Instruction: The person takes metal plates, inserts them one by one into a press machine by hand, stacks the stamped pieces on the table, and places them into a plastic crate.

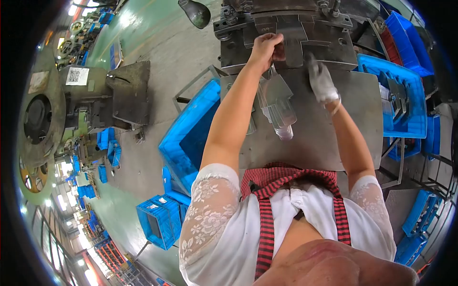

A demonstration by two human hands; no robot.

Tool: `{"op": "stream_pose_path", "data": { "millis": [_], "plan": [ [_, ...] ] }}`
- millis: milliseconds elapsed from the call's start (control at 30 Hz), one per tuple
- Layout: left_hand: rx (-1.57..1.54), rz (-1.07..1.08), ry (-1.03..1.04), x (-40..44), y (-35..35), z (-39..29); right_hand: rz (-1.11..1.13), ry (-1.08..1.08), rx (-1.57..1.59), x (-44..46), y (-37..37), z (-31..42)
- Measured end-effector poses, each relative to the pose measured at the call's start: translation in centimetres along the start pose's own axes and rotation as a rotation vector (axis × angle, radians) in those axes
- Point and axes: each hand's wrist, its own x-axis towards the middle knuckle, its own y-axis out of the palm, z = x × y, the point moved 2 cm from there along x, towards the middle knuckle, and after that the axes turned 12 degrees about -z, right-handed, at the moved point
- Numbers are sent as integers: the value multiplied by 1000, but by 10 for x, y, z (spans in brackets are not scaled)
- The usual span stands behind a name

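Observation:
My left hand [268, 49], bare, is at the press die [329, 50]. Its fingers are closed at the left edge of a flat metal plate [295, 53] that lies in the die's middle; the fingertips are partly hidden. To the right, my right hand [322, 83] wears a pale work glove and is over the front edge of the die, apart from the plate. Its fingers are stretched forward, slightly blurred, with nothing seen in them. Below my left hand, a fanned stack of shiny metal plates [279, 107] lies on the metal table [334, 138].
A blue bin [191, 138] stands left of the table. Another blue bin [415, 114] at the right holds several metal pieces. A dark lamp head [196, 13] hangs at upper left. Further left stands a large machine [129, 93]; a blue crate [160, 219] is at lower left.

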Motion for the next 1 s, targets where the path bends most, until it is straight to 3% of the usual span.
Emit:
{"op": "stream_pose_path", "data": {
  "millis": [67, 167, 200, 233, 267, 300, 333, 367, 433, 500, 533, 567, 600, 667, 700, 733, 767, 833, 900, 967, 1000],
  "plan": [
    [50, -99, 22, 21, 7, 0, 33, 91, 177, 33, 27, 22],
    [131, -270, 117, 45, 5, 1, 111, -82, -67, 61, 57, 13],
    [270, -252, 147, 44, -2, 2, 127, -107, -149, 66, 62, 14],
    [408, -233, 172, 33, -11, -1, -33, -74, 26, 67, 80, -16],
    [545, -210, 200, 25, -19, -5, -14, -262, -191, 68, 74, -9],
    [1139, -234, 452, 22, -37, -8, 2, -451, -407, 70, 67, -2],
    [1316, -303, 422, -3, -51, -11, 16, -631, -621, 69, 64, 2],
    [1494, -371, 393, -38, -66, -14, 15, -545, -515, 72, 68, -9],
    [1760, -214, 16, -68, -114, 11, 10, -460, -407, 75, 80, -30],
    [1923, -50, -56, -89, -153, 57, -17, -552, -501, 71, 72, -19],
    [1720, -89, -113, -94, -166, 66, -44, -646, -599, 70, 68, -9],
    [1516, -120, -162, -97, -178, 71, -51, -376, -301, 69, 72, -7],
    [1311, -142, -205, -100, -189, 77, 16, -444, -495, 70, 70, -5],
    [1189, -195, 9, -95, -205, 72, 139, -573, -896, 73, 50, 27],
    [1095, -211, 138, -94, -212, 63, 160, -430, -828, 70, 53, 29],
    [1006, -213, 250, -98, -218, 58, 66, -278, -436, 60, 52, 15],
    [904, -252, 176, -97, -212, 46, -40, -146, -47, 56, 56, -7],
    [691, -352, 33, -106, -188, 1, -62, -21, 416, 70, 78, -56],
    [423, -316, 22, -114, -156, -16, -9, -224, 219, 39, 58, -46],
    [242, -194, 64, -95, -120, -29, 71, -64, 460, 18, 42, -30],
    [200, -103, 62, -90, -104, -25, 148, 253, 784, -7, 34, -30]
  ]
}}
